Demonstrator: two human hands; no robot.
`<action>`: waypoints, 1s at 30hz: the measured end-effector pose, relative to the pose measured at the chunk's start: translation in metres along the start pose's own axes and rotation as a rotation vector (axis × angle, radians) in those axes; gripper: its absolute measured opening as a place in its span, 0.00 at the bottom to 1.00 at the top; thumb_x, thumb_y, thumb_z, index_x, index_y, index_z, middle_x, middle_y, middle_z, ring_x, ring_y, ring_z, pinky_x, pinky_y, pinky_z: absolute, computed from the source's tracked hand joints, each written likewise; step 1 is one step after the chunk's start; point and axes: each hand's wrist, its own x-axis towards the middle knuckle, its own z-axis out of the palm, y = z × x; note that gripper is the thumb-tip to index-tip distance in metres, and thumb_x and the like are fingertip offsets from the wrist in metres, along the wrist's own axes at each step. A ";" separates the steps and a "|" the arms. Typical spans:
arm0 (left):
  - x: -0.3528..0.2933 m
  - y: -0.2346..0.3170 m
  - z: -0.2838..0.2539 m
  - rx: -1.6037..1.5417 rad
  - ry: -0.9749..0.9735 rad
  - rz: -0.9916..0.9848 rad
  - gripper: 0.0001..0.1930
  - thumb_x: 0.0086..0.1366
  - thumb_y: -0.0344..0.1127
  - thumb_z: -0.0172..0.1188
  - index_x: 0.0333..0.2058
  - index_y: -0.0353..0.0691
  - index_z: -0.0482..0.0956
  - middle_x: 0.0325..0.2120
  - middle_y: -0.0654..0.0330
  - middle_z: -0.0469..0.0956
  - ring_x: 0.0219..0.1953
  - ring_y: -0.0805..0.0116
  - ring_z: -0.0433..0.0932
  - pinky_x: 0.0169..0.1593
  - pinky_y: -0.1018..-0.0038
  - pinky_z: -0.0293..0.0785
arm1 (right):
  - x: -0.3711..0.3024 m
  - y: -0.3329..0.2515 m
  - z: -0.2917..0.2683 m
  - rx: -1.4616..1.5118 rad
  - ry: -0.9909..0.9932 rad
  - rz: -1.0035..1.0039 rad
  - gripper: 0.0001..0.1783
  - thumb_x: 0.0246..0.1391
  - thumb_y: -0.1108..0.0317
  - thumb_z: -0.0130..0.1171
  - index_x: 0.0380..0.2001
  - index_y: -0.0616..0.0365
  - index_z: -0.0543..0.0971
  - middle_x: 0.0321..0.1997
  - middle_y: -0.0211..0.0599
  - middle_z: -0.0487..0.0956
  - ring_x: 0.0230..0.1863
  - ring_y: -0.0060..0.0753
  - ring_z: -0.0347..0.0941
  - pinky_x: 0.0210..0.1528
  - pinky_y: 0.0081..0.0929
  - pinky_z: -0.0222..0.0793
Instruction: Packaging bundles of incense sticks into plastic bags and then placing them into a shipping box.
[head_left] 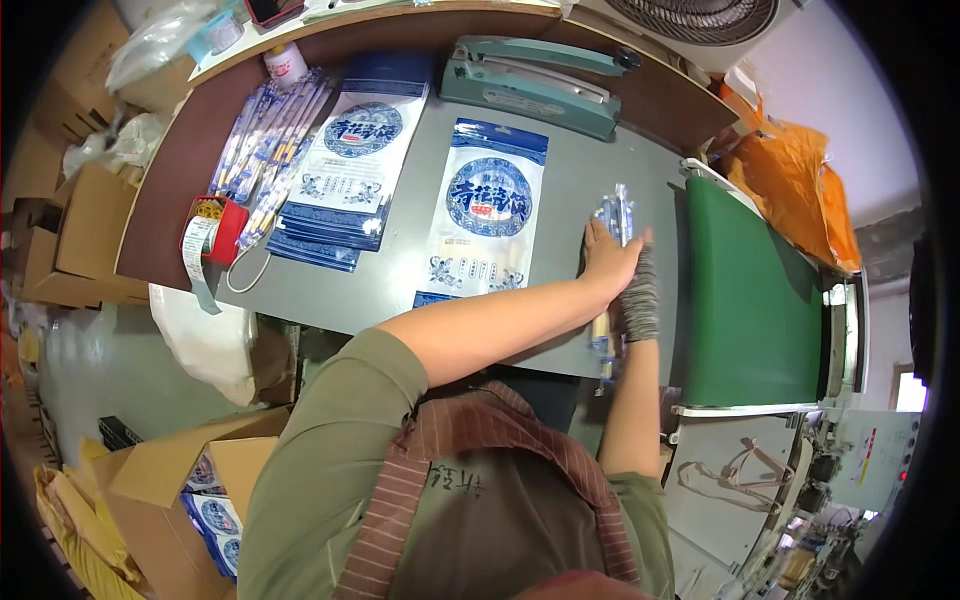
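Over the right part of the grey table, my left hand (608,264) is closed around a bundle of chopsticks (624,212) in clear wrappers with blue markings. The bundle's other end sticks out below the hand, toward the table's front edge. My right hand (646,244), with a grey striped sleeve on its wrist, is against the bundle's right side; its fingers are mostly hidden. Left of my hands lies a flat blue-and-white printed bag (487,205) with a round emblem. Further left is an overlapping stack of such bags (345,150), beside a pile of wrapped chopsticks (270,145).
A green bag sealer (535,90) stands at the table's back. A red tape dispenser (215,228) sits at the left edge. On the right are a green panel (755,290) and an orange bag (790,185). An open carton (165,480) holds printed bags at lower left.
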 end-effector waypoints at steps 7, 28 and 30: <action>-0.040 0.050 -0.019 0.170 -0.076 0.657 0.50 0.58 0.54 0.60 0.66 0.32 0.40 0.61 0.41 0.56 0.61 0.44 0.55 0.63 0.57 0.52 | -0.019 -0.025 0.010 1.063 -0.275 -0.419 0.23 0.63 0.60 0.51 0.58 0.57 0.66 0.57 0.39 0.70 0.51 0.36 0.71 0.52 0.34 0.70; -0.110 -0.017 -0.134 0.026 -0.961 -0.083 0.23 0.59 0.45 0.63 0.44 0.32 0.72 0.34 0.55 0.80 0.36 0.67 0.80 0.42 0.72 0.75 | -0.092 -0.056 0.016 0.094 -0.778 -0.384 0.16 0.44 0.64 0.67 0.35 0.65 0.81 0.40 0.41 0.80 0.41 0.32 0.76 0.44 0.27 0.72; -0.122 0.017 -0.166 0.542 -0.764 0.086 0.24 0.60 0.48 0.62 0.45 0.32 0.75 0.36 0.52 0.80 0.37 0.65 0.80 0.43 0.71 0.75 | -0.095 -0.020 0.041 0.475 -0.748 -0.113 0.12 0.49 0.64 0.64 0.28 0.64 0.78 0.30 0.40 0.79 0.30 0.32 0.76 0.35 0.30 0.75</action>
